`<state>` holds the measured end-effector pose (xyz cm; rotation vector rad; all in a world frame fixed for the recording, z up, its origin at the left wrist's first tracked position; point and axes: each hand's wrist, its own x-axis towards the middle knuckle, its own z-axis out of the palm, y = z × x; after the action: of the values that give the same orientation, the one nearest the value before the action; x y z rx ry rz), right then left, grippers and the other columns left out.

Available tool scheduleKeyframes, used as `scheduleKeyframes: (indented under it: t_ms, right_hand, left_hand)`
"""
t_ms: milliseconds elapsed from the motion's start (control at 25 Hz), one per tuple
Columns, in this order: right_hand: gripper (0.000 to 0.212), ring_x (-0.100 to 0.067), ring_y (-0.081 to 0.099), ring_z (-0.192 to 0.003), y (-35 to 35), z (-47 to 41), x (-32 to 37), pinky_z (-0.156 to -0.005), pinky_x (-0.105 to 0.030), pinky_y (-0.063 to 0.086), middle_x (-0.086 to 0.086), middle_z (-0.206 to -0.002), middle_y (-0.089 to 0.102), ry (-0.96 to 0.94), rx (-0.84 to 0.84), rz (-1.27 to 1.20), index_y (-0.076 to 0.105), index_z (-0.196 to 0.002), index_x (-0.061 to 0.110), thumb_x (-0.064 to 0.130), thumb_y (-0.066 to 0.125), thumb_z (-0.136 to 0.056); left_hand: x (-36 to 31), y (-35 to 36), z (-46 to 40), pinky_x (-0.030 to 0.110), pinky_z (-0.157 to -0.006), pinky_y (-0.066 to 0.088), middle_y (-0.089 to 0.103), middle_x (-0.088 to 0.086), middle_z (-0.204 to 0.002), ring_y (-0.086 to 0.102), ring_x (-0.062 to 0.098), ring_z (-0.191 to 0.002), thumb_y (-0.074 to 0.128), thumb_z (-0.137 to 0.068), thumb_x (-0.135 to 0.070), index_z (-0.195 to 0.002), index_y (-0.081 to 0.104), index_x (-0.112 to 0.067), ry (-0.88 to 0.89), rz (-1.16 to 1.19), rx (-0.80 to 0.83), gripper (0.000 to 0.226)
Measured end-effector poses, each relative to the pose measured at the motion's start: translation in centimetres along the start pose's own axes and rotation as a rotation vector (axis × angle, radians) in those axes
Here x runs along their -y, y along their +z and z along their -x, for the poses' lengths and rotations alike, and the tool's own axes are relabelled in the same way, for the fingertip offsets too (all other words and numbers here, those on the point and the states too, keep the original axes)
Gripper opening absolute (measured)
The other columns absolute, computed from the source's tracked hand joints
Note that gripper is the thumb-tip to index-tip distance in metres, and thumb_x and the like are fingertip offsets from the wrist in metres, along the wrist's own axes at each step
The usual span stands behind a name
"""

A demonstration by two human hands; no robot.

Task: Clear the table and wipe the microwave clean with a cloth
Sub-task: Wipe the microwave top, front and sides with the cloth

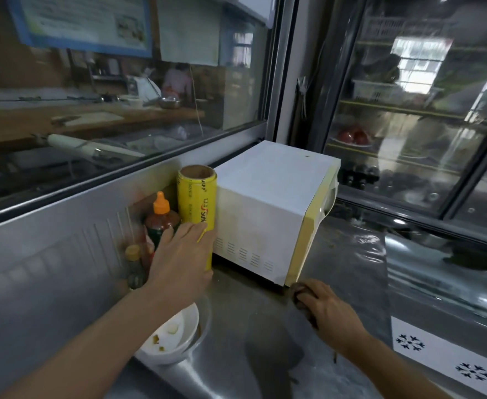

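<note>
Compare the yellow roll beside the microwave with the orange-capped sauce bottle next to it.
The yellow roll is taller and wider than the sauce bottle. The roll is an open-topped tube; the bottle narrows to a pointed orange cap. The left hand grips the roll, while the bottle stands untouched. Both are upright, left of the microwave.

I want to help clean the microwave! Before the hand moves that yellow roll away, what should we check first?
1. Left hand wrapped on the yellow cling-film roll: ok.
2. Roll standing upright: ok.
3. Gap between roll and microwave: not ok, they sit tight together.
4. Sauce bottle safe from a knock: not ok, it stands right beside the roll.
5. Right hand holding the dark cloth: ok.
6. White bowl below the left forearm, out of the way: cannot tell.
</note>
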<state>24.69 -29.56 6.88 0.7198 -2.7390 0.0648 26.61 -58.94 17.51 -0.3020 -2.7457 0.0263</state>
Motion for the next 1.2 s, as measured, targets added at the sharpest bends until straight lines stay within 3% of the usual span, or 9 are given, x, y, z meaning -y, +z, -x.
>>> scheduleKeyframes:
  t_ms: [80,240,440,520,640,760,960,1080,1200]
  right_hand:
    - [0.039,-0.018,0.068,-0.082,-1.4,1.5,0.7,-0.060,-0.022,0.053,-0.001,-0.098,0.065,0.053,0.040,-0.010,0.067,-0.094,0.021,0.021,0.086,-0.059]
    - [0.039,-0.026,0.048,-0.118,-4.4,5.3,2.6,-0.086,-0.036,0.049,-0.005,-0.130,0.047,0.268,0.224,-0.012,0.045,-0.130,0.016,0.022,0.051,-0.093]
    - [0.037,-0.027,0.057,-0.103,-4.8,10.0,2.8,-0.081,-0.037,0.054,-0.007,-0.126,0.048,0.339,0.266,-0.040,0.050,-0.124,0.014,0.021,0.057,-0.089]
    - [0.039,-0.028,0.058,-0.101,-5.1,11.0,1.9,-0.080,-0.035,0.053,-0.007,-0.124,0.050,0.371,0.277,-0.041,0.052,-0.123,0.013,0.015,0.061,-0.085]
    - [0.042,-0.031,0.058,-0.101,-5.2,11.0,-0.5,-0.077,-0.036,0.050,-0.008,-0.123,0.051,0.400,0.261,-0.058,0.053,-0.122,0.010,0.009,0.063,-0.081]
    - [0.043,-0.032,0.059,-0.098,-3.7,9.5,-3.8,-0.073,-0.034,0.048,-0.009,-0.121,0.052,0.406,0.250,-0.081,0.052,-0.122,0.011,0.009,0.063,-0.080]
    - [0.044,-0.032,0.057,-0.103,1.3,5.2,-11.2,-0.078,-0.036,0.050,-0.009,-0.123,0.048,0.348,0.306,-0.196,0.051,-0.124,0.013,0.009,0.057,-0.081]
    - [0.044,-0.035,0.056,-0.104,4.2,2.7,-14.7,-0.080,-0.040,0.050,-0.010,-0.126,0.046,0.309,0.308,-0.287,0.050,-0.125,0.012,0.011,0.059,-0.081]
    - [0.051,-0.035,0.054,-0.107,7.0,0.6,-16.6,-0.085,-0.040,0.050,-0.009,-0.136,0.038,0.287,0.336,-0.307,0.044,-0.133,0.011,0.016,0.059,-0.085]
  left_hand:
    - [-0.2,-0.6,1.3,0.043,-0.081,0.051,0.067,0.009,-0.112,0.062,0.030,-0.101,0.088,-0.045,-0.033,-0.111,0.065,-0.012,0.034,-0.004,-0.003,0.073]
    - [-1.6,-1.1,4.1,0.040,-0.102,0.036,0.049,0.002,-0.137,0.043,0.023,-0.127,0.071,-0.074,-0.035,-0.131,0.048,-0.018,0.097,0.091,-0.006,0.064]
    - [-3.6,-0.7,5.9,0.037,-0.068,0.054,0.070,0.005,-0.098,0.067,0.025,-0.088,0.089,-0.035,-0.031,-0.097,0.068,-0.014,0.201,0.091,0.064,0.068]
    - [-5.2,-0.9,6.1,0.039,-0.078,0.052,0.066,0.005,-0.109,0.063,0.026,-0.100,0.088,-0.048,-0.031,-0.108,0.065,-0.013,0.220,0.133,0.113,0.066]
    - [-7.9,-0.2,5.5,0.036,-0.105,0.032,0.041,-0.001,-0.142,0.036,0.021,-0.131,0.063,-0.081,-0.035,-0.137,0.038,-0.019,0.236,0.183,0.110,0.063]
    - [-10.8,1.2,3.7,0.035,-0.105,0.030,0.036,-0.004,-0.145,0.032,0.019,-0.133,0.060,-0.084,-0.040,-0.141,0.031,-0.022,0.213,0.201,0.141,0.066]
    - [-16.4,5.0,-0.6,0.036,-0.100,0.039,0.047,0.000,-0.136,0.045,0.022,-0.123,0.071,-0.076,-0.039,-0.136,0.041,-0.018,0.138,0.162,0.214,0.070]
    - [-18.6,7.8,-2.2,0.028,-0.068,0.056,0.070,0.001,-0.098,0.069,0.018,-0.084,0.091,-0.032,-0.041,-0.103,0.068,-0.015,0.123,0.127,0.254,0.080]
    - [-20.4,10.0,-3.4,0.021,-0.057,0.054,0.071,-0.004,-0.082,0.069,0.012,-0.070,0.090,-0.022,-0.039,-0.091,0.071,-0.017,0.125,0.146,0.247,0.075]
